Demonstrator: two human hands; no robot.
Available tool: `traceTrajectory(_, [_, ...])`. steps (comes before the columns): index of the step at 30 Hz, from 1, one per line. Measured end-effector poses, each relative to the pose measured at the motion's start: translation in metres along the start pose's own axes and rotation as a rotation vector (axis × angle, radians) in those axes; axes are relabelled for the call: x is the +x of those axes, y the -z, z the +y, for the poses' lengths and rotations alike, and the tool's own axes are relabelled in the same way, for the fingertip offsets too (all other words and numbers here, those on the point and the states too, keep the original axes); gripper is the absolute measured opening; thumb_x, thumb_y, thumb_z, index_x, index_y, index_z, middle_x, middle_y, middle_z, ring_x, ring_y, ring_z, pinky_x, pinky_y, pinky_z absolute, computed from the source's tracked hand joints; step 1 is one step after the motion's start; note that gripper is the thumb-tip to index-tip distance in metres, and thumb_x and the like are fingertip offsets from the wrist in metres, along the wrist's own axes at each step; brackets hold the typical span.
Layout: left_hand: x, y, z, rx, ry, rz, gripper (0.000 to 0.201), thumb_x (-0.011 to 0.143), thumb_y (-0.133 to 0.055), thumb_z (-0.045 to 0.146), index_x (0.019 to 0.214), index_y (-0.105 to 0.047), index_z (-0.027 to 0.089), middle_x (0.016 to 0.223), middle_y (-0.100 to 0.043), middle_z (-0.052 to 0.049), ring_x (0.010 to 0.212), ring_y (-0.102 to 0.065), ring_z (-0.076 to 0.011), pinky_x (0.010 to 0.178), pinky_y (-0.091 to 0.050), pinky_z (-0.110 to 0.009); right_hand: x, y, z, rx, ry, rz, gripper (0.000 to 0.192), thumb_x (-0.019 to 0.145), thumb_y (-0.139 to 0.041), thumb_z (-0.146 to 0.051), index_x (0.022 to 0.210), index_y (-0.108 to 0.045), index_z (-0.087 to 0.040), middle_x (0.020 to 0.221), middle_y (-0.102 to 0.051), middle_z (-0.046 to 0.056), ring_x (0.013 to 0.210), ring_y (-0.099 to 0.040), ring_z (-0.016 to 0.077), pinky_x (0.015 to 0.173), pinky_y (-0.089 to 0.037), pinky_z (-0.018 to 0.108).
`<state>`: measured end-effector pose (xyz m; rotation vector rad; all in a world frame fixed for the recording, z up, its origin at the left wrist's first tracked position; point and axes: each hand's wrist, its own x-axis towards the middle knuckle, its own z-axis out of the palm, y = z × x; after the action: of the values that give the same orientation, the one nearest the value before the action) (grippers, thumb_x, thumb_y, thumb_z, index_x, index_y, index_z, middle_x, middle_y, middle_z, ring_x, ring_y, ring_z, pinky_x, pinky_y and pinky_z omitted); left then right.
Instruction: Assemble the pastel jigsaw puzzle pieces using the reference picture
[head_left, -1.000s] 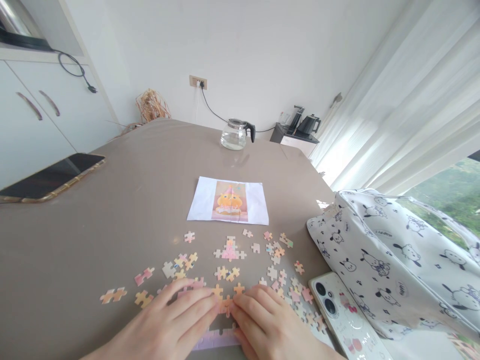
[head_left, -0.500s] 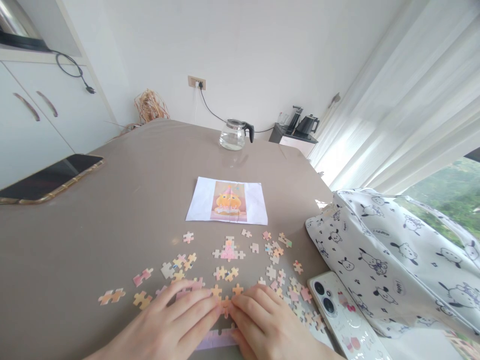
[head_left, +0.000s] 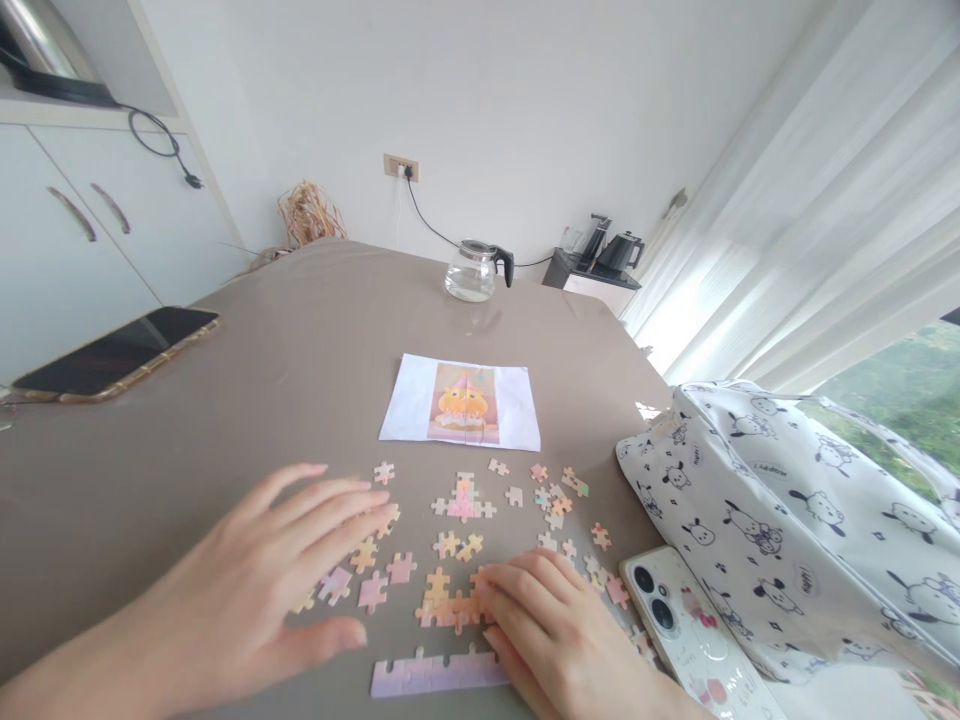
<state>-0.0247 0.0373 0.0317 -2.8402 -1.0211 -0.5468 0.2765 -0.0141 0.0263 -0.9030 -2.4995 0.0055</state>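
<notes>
My left hand [head_left: 292, 550] is open, its fingers spread and thumb apart, held over loose puzzle pieces at the left and partly covering them. My right hand [head_left: 544, 620] has its fingers bent and pressed together on the right end of a joined orange puzzle section [head_left: 450, 608], hiding that end. Just in front of me lies a joined purple puzzle strip [head_left: 435, 674], its right end under my right hand. A pink joined puzzle section [head_left: 464, 498] lies farther up. Two pink puzzle pieces [head_left: 400, 568] sit between my hands.
A paper with a printed cake picture [head_left: 465, 402] lies beyond the pieces. More loose pieces [head_left: 559, 500] lie right of centre. A white phone [head_left: 686, 620] and a patterned bag [head_left: 750, 500] bound the right side. A glass pot [head_left: 471, 272] stands at the back; a dark phone [head_left: 120, 350] lies left.
My left hand has lifted off the orange section and moved left, its fingers spreading. My right hand stays at the section's right end. The view has shifted slightly.
</notes>
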Motion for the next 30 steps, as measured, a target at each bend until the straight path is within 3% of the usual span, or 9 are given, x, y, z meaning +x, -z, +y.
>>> traceTrajectory(3, [-0.003,0.009,-0.027,0.046,-0.030,-0.031,0.072,0.077,-0.054,0.080,0.131,-0.054,0.033,0.127,-0.066,0.005,0.111,-0.061,-0.0236,0.107,-0.030,-0.040,0.000,0.004,0.003,-0.043,-0.014,-0.039,0.021,0.094,-0.052,-0.011,0.112,-0.063,-0.011,0.102,-0.071,0.010,0.091,-0.063,0.0194,0.078,-0.053,0.033])
traceTrajectory(6, [-0.007,0.013,-0.039,0.112,-0.119,-0.091,0.079,0.070,-0.059,0.082,0.134,-0.052,0.036,0.126,-0.067,0.006,0.110,-0.064,-0.0250,0.093,-0.043,-0.039,0.002,0.006,0.007,-0.064,-0.006,-0.071,0.021,0.095,-0.052,-0.013,0.112,-0.064,-0.011,0.104,-0.071,0.011,0.091,-0.063,0.0205,0.078,-0.053,0.034])
traceTrajectory(13, [-0.013,0.012,-0.024,0.100,-0.122,-0.290,0.097,0.068,-0.048,0.090,0.147,-0.035,0.035,0.147,-0.048,0.003,0.132,-0.050,-0.0290,0.109,-0.039,-0.048,0.025,0.007,0.012,-0.036,0.077,-0.134,0.029,0.099,-0.047,-0.019,0.119,-0.063,-0.005,0.114,-0.069,0.013,0.102,-0.062,0.0235,0.086,-0.053,0.036])
traceTrajectory(18, [-0.007,0.014,-0.017,-0.011,-0.110,-0.377,0.095,0.067,-0.047,0.091,0.142,-0.042,0.034,0.147,-0.048,0.001,0.136,-0.045,-0.0299,0.114,-0.035,-0.052,0.034,-0.002,0.010,-0.003,0.092,-0.246,0.039,0.103,-0.043,-0.032,0.126,-0.061,-0.006,0.127,-0.065,0.013,0.113,-0.059,0.0238,0.096,-0.050,0.036])
traceTrajectory(23, [-0.005,0.010,-0.010,-0.028,-0.093,-0.363,0.100,0.068,-0.044,0.092,0.146,-0.038,0.030,0.148,-0.046,-0.003,0.137,-0.043,-0.0310,0.113,-0.035,-0.048,0.033,-0.004,0.014,0.004,0.038,-0.302,0.039,0.101,-0.048,-0.030,0.128,-0.058,-0.004,0.129,-0.063,0.015,0.115,-0.058,0.0252,0.097,-0.051,0.037])
traceTrajectory(30, [0.000,-0.004,-0.001,0.045,-0.129,-0.224,0.092,0.076,-0.042,0.087,0.146,-0.039,0.027,0.150,-0.044,-0.003,0.136,-0.045,-0.0264,0.112,-0.031,-0.039,0.032,-0.004,0.016,0.010,-0.041,-0.303,0.036,0.098,-0.050,-0.025,0.125,-0.059,-0.003,0.121,-0.064,0.018,0.106,-0.059,0.0282,0.091,-0.053,0.041])
